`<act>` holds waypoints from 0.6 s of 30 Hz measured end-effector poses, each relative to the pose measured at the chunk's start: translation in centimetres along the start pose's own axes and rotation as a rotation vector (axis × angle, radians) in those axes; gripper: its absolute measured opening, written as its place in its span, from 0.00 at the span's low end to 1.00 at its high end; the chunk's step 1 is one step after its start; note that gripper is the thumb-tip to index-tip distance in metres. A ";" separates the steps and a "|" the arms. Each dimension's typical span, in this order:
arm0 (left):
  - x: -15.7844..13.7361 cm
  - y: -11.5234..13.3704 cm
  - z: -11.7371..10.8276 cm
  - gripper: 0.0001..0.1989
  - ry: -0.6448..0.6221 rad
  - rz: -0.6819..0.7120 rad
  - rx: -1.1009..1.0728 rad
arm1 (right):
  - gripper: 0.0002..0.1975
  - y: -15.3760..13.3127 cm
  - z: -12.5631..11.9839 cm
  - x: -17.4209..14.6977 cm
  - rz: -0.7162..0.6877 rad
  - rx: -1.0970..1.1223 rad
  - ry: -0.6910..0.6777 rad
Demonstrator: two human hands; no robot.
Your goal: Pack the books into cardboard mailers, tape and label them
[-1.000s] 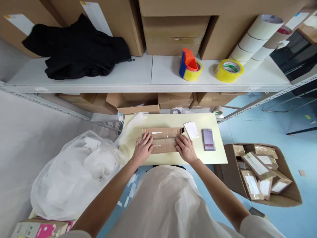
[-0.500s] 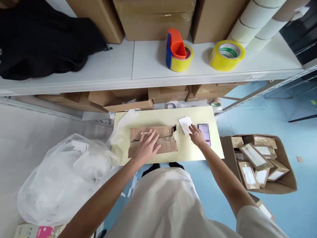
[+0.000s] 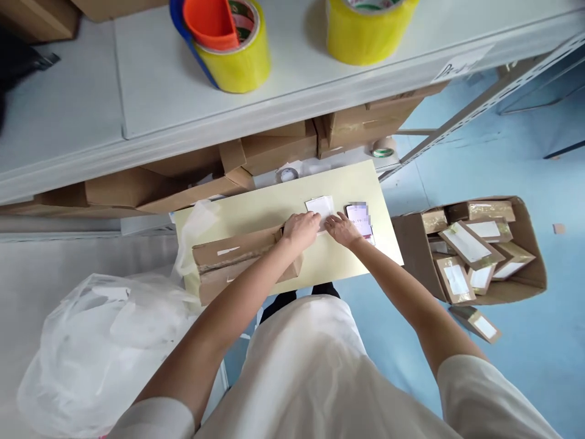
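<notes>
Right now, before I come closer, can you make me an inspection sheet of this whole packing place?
Surface: pale yellow table, a plastic sheet over its left end.
Job's things: white cards near the middle; a brown carton to their left, partly behind the left arm; a phone to their right.
Clutter: big plastic bag at the left; a small box on the floor at the right.
Grips: left grip and right grip, both bare hands, at the cards' near edge; how firmly they hold is unclear.
Cables: nothing seen.
Surroundings: grey shelf with yellow tape rolls; open box of taped parcels at the right.
</notes>
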State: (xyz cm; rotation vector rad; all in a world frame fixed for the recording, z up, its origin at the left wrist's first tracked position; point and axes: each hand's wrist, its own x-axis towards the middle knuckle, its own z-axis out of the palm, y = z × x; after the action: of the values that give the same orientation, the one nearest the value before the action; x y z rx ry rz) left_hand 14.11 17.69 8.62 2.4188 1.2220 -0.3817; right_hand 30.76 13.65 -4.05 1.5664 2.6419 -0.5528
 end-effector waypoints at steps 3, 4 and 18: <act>0.5 0.1 0.2 0.10 -0.055 -0.087 0.020 | 0.18 0.3 -1.0 -0.1 -0.064 -0.098 -0.019; 0.7 0.0 0.1 0.10 -0.083 -0.107 0.011 | 0.18 0.4 -1.4 -0.1 -0.066 -0.112 -0.022; 3.1 -0.7 -0.3 0.14 -0.142 -0.085 -0.097 | 0.11 2.4 -5.4 0.8 -0.080 0.211 0.174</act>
State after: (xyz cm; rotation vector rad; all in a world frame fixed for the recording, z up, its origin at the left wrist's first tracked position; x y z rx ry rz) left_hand 15.37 20.41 7.42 2.2229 1.2532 -0.4984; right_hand 33.23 17.05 0.17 1.6366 2.8690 -0.7551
